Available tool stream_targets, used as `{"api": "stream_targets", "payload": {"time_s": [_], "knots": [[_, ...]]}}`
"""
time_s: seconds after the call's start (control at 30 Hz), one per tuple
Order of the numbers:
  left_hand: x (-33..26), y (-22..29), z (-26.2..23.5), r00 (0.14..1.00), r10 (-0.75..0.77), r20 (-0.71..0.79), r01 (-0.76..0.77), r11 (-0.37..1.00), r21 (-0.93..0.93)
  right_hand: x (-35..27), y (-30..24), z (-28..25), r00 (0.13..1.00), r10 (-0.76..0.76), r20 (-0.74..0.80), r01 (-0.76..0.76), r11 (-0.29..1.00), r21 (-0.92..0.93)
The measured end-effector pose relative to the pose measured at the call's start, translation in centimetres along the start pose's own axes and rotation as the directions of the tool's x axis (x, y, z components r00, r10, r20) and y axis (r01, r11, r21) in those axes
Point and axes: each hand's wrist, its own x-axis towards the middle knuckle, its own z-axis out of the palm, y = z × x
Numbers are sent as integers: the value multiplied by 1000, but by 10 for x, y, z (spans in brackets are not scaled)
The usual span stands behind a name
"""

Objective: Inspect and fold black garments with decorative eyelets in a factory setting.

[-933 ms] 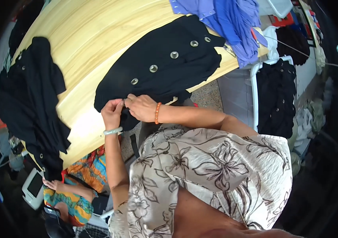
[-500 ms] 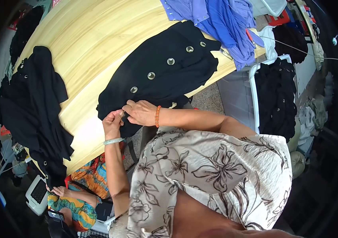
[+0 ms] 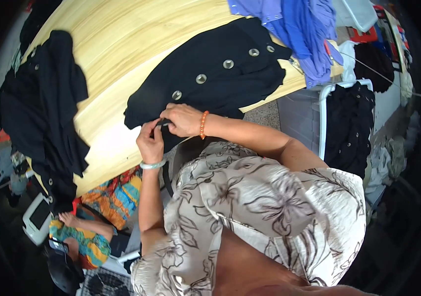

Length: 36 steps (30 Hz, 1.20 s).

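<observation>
A black garment (image 3: 171,66) with a row of large, shiny round buttons (image 3: 201,79) lies spread along the near side of the table. At its lower left edge both my hands meet, fingertips close together. My left hand (image 3: 150,143), below a pale green bangle, pinches a fold of the cloth. Close on its right, my right hand (image 3: 183,120), with orange beads at the wrist, grips the same edge with bent fingers. A small bit of dark cloth shows between the fingertips; its detail is too small to make out. Part of the garment hangs toward my lap.
Another black garment (image 3: 47,108) drapes over the table (image 3: 106,29) at left, where a co-worker's hand (image 3: 67,219) touches its lower end. Purple-blue clothing (image 3: 297,34) and a red-handled tool (image 3: 328,49) lie at far right. Beside the table, a pale bin (image 3: 323,123) holds black clothes.
The whole view has shifted, with the table and garments displaced in it. My hands stay together at the garment's edge, and my left fingers have turned more upright.
</observation>
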Motion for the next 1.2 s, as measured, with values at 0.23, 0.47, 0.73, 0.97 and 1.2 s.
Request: {"api": "stream_targets", "payload": {"time_s": [0.23,0.47,0.73,0.97,1.2], "knots": [[2,-14,4,994,-111,-3,110,991,-77,-2,6,2,990,-43,-136,53,996,70],[4,-37,-3,982,-172,80,187,950,-250,-15,-7,-26,992,109,60,-112,993,33],[31,21,2,954,283,-95,-248,928,277,-57,0,-44,978,181,-100,-197,963,-182],[77,15,60,958,-41,282,13,995,100,-50,-6,-41,965,87,-249,-130,979,-158],[77,-9,53,873,-108,476,281,909,-308,-52,-5,-35,961,49,-272,-94,983,-156]]}}
